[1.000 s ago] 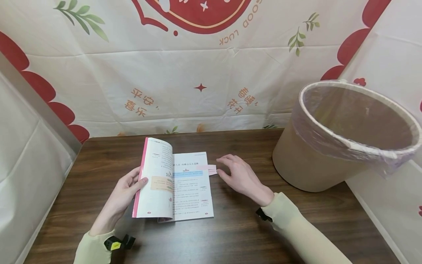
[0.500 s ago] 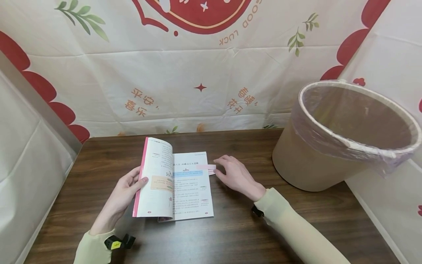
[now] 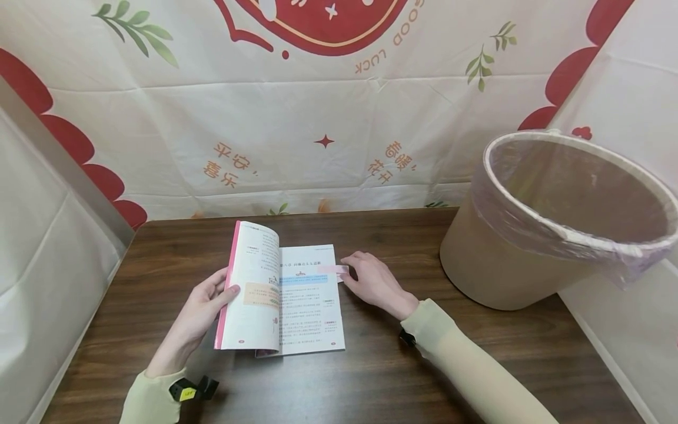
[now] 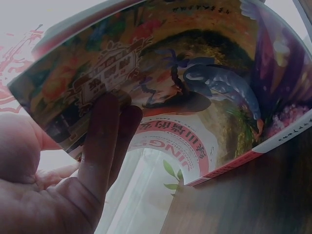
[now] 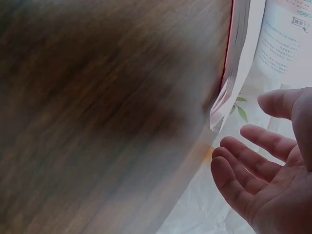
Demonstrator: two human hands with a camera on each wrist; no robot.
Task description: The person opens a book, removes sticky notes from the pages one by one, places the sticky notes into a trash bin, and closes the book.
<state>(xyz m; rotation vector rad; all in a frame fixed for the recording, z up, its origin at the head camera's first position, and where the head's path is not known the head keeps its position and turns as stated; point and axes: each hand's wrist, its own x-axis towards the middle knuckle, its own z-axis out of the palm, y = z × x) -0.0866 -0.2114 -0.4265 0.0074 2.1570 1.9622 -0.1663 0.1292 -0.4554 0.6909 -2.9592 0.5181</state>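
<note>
An open book [image 3: 312, 330] lies on the table, its left-hand pages lifted and curving up. My left hand [image 3: 198, 303] grips those pages at their outer edge, thumb on the printed side. In the left wrist view its fingers [image 4: 100, 146] press against the illustrated cover [image 4: 219, 87]. A pink paper strip [image 3: 331, 269] sticks out past the right page's edge. My right hand [image 3: 377, 281] is beside it, thumb and forefinger parted around the strip's outer end. The right wrist view has the fingers spread and relaxed, just short of the folded strip [image 5: 220, 109].
A large beige bin [image 3: 492, 253] with a clear plastic liner stands at the right of the dark wooden table [image 3: 339, 388]. Behind the table hangs a printed white cloth [image 3: 296, 112]. White side panels rise at left and right.
My right hand has moved left, from beside the strip to its outer end, with thumb and forefinger on either side of it. The left hand and book hold the same pose.
</note>
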